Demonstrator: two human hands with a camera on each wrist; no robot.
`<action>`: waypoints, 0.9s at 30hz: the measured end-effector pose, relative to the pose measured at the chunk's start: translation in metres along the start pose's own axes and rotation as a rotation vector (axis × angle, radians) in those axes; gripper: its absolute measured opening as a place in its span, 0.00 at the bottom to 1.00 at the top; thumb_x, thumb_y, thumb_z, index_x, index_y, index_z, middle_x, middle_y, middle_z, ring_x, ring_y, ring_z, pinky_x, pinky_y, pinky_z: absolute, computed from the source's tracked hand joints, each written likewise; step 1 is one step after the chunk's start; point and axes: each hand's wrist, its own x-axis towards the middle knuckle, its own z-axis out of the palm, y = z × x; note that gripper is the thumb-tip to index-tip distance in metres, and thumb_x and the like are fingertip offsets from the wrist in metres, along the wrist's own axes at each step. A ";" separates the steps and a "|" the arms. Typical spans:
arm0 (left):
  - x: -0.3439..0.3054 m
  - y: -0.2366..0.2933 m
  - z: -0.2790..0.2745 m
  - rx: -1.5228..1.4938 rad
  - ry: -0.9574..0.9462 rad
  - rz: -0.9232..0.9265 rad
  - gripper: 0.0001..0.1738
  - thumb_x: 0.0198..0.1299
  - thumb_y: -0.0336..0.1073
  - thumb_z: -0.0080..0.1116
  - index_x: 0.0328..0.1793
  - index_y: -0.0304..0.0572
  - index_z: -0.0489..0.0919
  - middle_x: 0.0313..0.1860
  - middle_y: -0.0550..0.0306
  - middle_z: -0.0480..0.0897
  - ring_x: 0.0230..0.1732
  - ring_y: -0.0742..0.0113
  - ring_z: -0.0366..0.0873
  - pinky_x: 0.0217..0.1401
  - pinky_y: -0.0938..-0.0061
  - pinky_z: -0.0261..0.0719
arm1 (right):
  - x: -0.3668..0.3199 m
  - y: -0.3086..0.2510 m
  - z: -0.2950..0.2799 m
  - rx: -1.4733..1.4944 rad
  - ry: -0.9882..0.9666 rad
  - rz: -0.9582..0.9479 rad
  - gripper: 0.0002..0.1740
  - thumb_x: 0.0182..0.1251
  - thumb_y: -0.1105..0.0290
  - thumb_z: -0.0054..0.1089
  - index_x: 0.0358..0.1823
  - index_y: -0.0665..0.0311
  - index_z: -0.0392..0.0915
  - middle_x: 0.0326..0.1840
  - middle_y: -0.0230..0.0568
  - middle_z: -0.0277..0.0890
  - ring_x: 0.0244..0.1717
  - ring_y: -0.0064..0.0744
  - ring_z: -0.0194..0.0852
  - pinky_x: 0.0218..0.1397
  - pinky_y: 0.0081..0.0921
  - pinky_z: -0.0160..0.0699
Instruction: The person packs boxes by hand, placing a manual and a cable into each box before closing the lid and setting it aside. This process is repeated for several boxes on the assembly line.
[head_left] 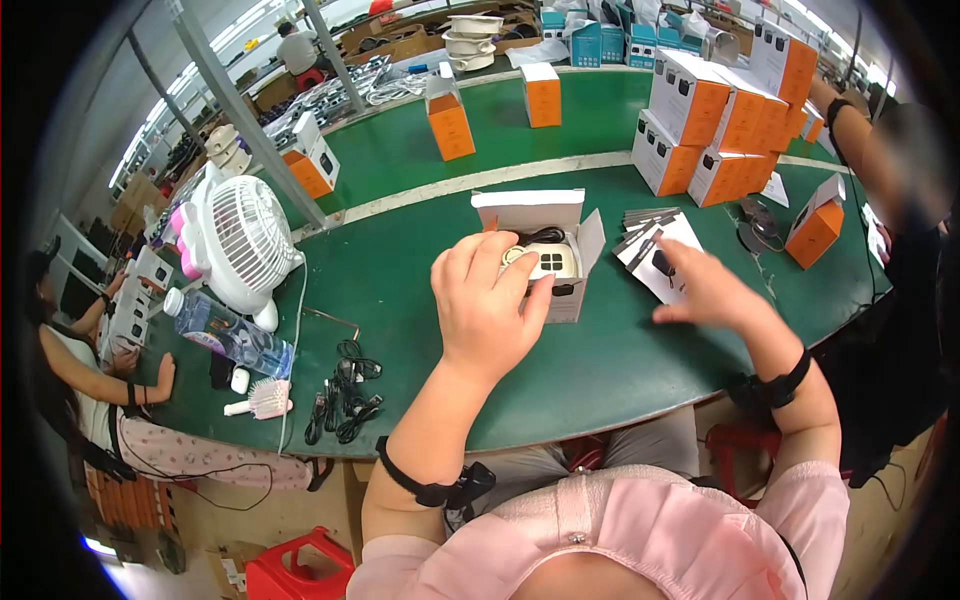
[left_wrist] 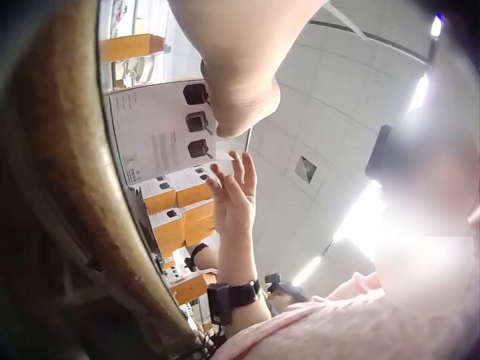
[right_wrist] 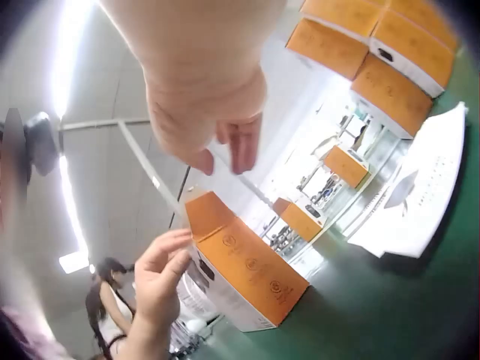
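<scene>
My left hand (head_left: 485,303) curves over the open carton (head_left: 566,303) at 12 o'clock, presumably steadying it (pinching, I cannot tell); my spread right hand (head_left: 708,290) hovers by leaflets (head_left: 652,258) at its 3 o'clock, seemingly kept handy.

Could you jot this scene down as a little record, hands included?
Left hand: curled at the edge of an open box
Right hand: holding nothing, fingers spread near the leaflets
Inside box: pale gadget, black cable
Left on table: loose cables, hairbrush, bottle, fan
Right on table: stacked boxes
</scene>
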 end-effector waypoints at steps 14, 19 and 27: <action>-0.005 -0.004 -0.006 0.048 0.116 0.012 0.07 0.43 0.30 0.68 0.31 0.44 0.83 0.46 0.56 0.79 0.52 0.52 0.74 0.56 0.60 0.66 | -0.034 0.016 -0.012 -0.222 -0.091 -0.274 0.29 0.45 0.74 0.71 0.54 0.64 0.76 0.47 0.49 0.80 0.47 0.50 0.78 0.52 0.38 0.77; -0.007 -0.004 -0.009 0.037 0.121 0.044 0.07 0.42 0.31 0.67 0.31 0.45 0.83 0.44 0.55 0.79 0.51 0.51 0.74 0.53 0.58 0.66 | -0.039 0.030 -0.005 -0.257 -0.031 -0.369 0.25 0.50 0.75 0.65 0.53 0.62 0.78 0.43 0.49 0.81 0.45 0.49 0.80 0.49 0.38 0.78; 0.000 0.036 -0.021 -0.477 0.105 -0.178 0.13 0.49 0.29 0.66 0.43 0.39 0.82 0.51 0.47 0.78 0.55 0.51 0.74 0.57 0.61 0.73 | -0.057 -0.020 -0.061 0.427 0.463 -0.211 0.17 0.59 0.80 0.57 0.51 0.64 0.79 0.35 0.45 0.82 0.37 0.28 0.83 0.40 0.25 0.79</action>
